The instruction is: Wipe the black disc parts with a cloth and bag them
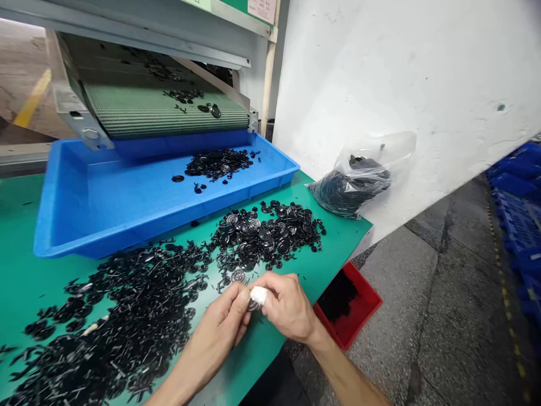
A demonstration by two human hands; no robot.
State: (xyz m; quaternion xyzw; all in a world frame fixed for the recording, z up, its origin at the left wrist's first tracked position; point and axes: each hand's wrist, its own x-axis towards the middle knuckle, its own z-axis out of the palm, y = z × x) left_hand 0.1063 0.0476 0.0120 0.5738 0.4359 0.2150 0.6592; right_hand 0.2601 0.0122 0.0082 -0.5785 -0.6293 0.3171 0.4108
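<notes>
My left hand [226, 316] is closed, its thumb and fingers pinching a small black round plastic part [254, 305]. My right hand [289, 304] grips the same part from the other side, and a white wrap covers one of its digits. Most of the part is hidden by the fingers. Just beyond the hands, on the green tabletop [333, 239], lies a heap of black round plastic pieces [266, 234]. To the left spreads a larger pile of thin black plastic scraps and discs [131, 316].
A blue tray [110, 217] with more black pieces stands below a green conveyor belt [169, 113]. Against the white wall [380, 67] leans a clear plastic bag [355, 183] of black parts. A red bin [367, 307] holding black material is on the floor, right of the table edge.
</notes>
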